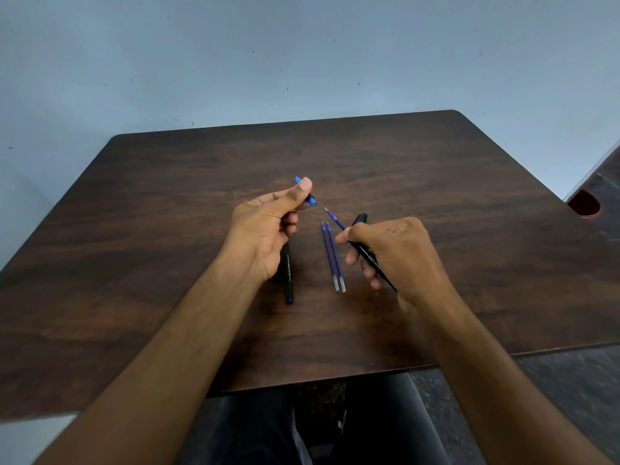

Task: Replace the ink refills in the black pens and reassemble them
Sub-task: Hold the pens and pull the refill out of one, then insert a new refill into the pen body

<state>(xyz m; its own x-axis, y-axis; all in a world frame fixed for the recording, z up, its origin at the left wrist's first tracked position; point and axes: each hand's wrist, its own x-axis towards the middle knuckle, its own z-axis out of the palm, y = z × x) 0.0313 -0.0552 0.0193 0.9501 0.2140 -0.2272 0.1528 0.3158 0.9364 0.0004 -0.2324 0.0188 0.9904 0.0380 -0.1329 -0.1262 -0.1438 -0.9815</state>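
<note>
My left hand (268, 226) pinches a small blue pen tip piece (310, 198) between thumb and fingers, raised above the table. Below that hand a black pen (287, 280) lies on the dark wooden table (167, 229), partly hidden by the palm. My right hand (392, 253) grips a black pen barrel (359, 220) and also pinches a blue ink refill (333, 218), whose metal point aims up and left. Two more blue refills (333, 258) lie side by side on the table between my hands, points away from me.
The table's near edge (302, 380) runs just above my lap. A pale blue wall (302, 62) stands behind the table. At the right edge sits part of another dark piece of furniture with a reddish cut-out (585, 204).
</note>
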